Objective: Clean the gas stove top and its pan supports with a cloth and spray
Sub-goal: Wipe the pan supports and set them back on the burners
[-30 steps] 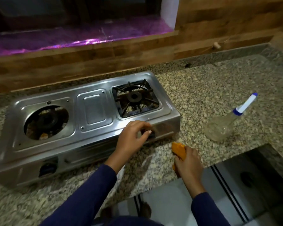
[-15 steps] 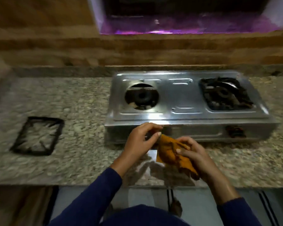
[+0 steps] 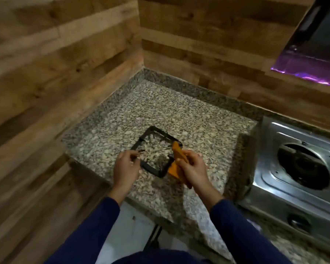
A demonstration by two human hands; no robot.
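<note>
A black square pan support lies on the granite counter, left of the steel gas stove. My left hand pinches the support's near-left edge. My right hand grips an orange cloth that touches the support's right corner. The stove's left burner opening has no support on it. The spray bottle is out of view.
Wood-panelled walls close in the counter's left side and back, forming a corner. A stove knob faces front at the lower right. A purple-lit window ledge sits at the upper right.
The view swung left from the stove to the counter corner. Both hands moved from the stove front to the loose pan support; my left hand took hold of its edge.
</note>
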